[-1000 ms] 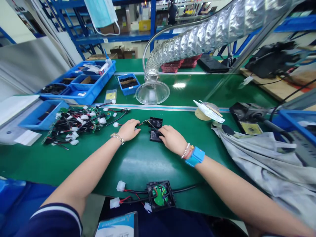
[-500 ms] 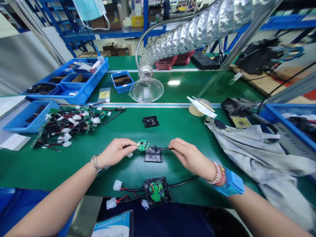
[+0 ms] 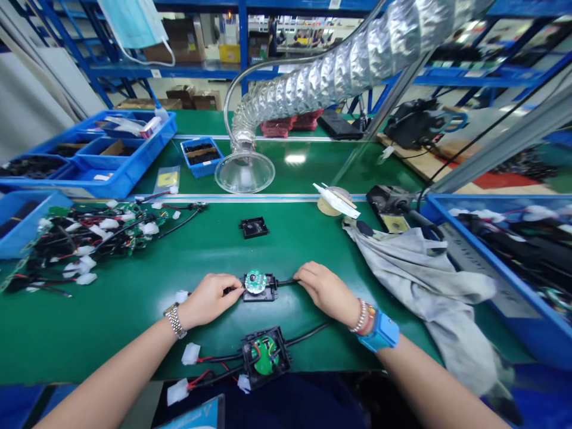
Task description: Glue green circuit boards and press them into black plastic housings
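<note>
A round green circuit board sits in an open black plastic housing on the green workbench, just in front of me. My left hand is at the housing's left side, fingertips pinching the wires there. My right hand lies to its right, fingers on a black cable leading into the housing. A black housing lid lies farther back, apart from both hands. Nearer me is a similar wired housing with its green board showing.
A heap of wired boards with white connectors lies left. A grey cloth and a blue bin of cables are right. Behind stand blue parts trays, a glass fume hood on a foil duct, and a tape roll.
The green board has gone from between my hands in mid-air down into the black housing. Both hands have moved closer to the housing, and the view has swung slightly left.
</note>
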`<state>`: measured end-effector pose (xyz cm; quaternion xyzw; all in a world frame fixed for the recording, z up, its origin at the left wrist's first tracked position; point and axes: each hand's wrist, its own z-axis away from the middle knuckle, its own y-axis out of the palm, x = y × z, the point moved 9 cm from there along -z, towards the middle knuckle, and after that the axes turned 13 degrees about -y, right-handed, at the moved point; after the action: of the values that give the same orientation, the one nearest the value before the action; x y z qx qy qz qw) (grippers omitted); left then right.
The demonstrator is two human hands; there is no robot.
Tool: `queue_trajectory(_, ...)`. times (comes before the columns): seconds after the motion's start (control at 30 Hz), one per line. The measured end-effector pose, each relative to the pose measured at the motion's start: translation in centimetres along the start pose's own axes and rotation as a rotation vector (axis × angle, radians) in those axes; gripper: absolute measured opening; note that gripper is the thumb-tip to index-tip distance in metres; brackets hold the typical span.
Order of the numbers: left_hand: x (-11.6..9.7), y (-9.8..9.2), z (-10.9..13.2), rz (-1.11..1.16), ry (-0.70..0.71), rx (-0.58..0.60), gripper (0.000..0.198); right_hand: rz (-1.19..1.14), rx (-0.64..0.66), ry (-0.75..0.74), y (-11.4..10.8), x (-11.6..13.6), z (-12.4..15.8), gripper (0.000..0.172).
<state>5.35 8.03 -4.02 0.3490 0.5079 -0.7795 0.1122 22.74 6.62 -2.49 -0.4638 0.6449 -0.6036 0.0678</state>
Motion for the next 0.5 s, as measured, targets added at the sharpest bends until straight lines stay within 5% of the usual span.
queue_trajectory(0.07, 0.0, 0.2, 0.0, 0.001, 0.018, -0.015, 0.025, -0.24, -0.105, 0.097, -1.0, -1.7, -0.2, 0.01)
queue_trajectory(0.17, -0.2, 0.4, 0.1, 0.008, 0.038, -0.022, 0.023, -0.76, -0.551, 0.453, -3.6, -8.2, 0.4, 0.021)
queue_trajectory(0.3, -0.4, 0.3, 0.2, 0.021, 0.036, -0.031, 0.023, -0.956, -0.921, 0.672, -5.9, -15.3, 0.1, 0.037)
queue_trajectory(0.4, -0.4, 0.3, 0.2, 0.025, 0.029, -0.037, 0.023, -1.004, -1.078, 0.714, -6.3, -17.7, -0.4, 0.044)
queue_trajectory(0.5, -0.4, 0.3, 0.2, 0.032, 0.022, -0.045, 0.022, -1.039, -1.198, 0.713, -6.3, -17.3, -0.1, 0.044)
